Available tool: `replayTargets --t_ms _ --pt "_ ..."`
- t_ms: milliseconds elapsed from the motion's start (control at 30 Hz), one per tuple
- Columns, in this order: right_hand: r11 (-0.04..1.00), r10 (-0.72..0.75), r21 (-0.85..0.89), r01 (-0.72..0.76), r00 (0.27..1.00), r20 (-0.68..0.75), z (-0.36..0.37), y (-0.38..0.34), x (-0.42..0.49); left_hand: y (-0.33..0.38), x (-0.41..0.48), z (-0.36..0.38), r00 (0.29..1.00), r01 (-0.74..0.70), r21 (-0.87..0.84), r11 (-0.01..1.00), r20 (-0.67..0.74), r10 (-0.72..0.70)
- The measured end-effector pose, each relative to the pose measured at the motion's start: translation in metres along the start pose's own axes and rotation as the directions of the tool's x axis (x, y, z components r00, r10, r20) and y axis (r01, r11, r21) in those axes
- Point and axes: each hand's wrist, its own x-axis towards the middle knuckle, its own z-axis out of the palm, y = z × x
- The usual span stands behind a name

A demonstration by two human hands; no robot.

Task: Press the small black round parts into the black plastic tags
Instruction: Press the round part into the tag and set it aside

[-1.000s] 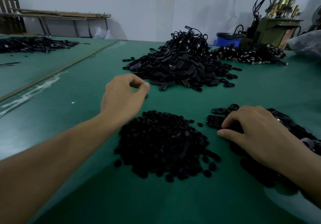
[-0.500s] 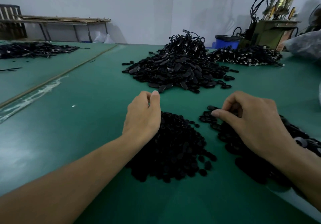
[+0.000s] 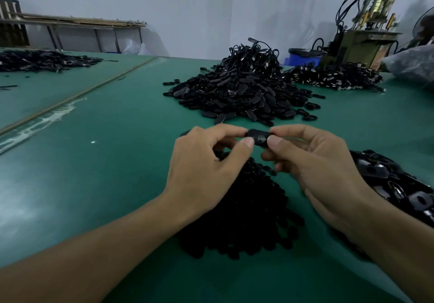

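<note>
A black plastic tag (image 3: 259,137) is held up between both hands above the green table. My left hand (image 3: 206,171) pinches its left end with thumb and forefinger. My right hand (image 3: 314,161) pinches its right end. Whether a round part sits in the tag is hidden by the fingers. Below the hands lies a heap of small black round parts (image 3: 249,218). A pile of loose black tags (image 3: 399,190) lies under my right forearm at the right.
A tall heap of black tags with cords (image 3: 242,91) sits beyond the hands. Another pile (image 3: 333,77) lies at the back right near a machine (image 3: 366,37) and a blue bin (image 3: 303,59). A further pile (image 3: 42,60) is at the far left.
Both hands have risen from their piles and met in the middle. The right hand brought up a tag, and both now pinch it.
</note>
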Motion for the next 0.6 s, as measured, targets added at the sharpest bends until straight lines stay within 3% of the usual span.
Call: replayTargets --t_ms 300,433,500,600 --pt "0.999 -0.045 -0.023 0.049 0.987 0.157 -0.01 0.001 -0.015 0.007 -0.006 -0.005 0.986 -0.003 -0.174 0.985 0.163 0.032" --pt "0.978 -0.112 -0.154 0.14 0.977 0.18 -0.01 0.002 -0.017 0.006 -0.003 -0.008 0.979 0.057 -0.208 0.976 0.201 -0.014" --pt "0.901 -0.187 -0.359 0.242 0.966 0.18 -0.012 0.003 -0.019 0.004 -0.002 -0.009 0.98 0.054 -0.188 0.981 0.198 -0.016" --pt "0.615 -0.262 -0.703 0.357 0.934 0.245 -0.015 0.005 -0.021 -0.001 0.0 -0.009 0.993 0.069 -0.152 0.986 0.104 -0.054"
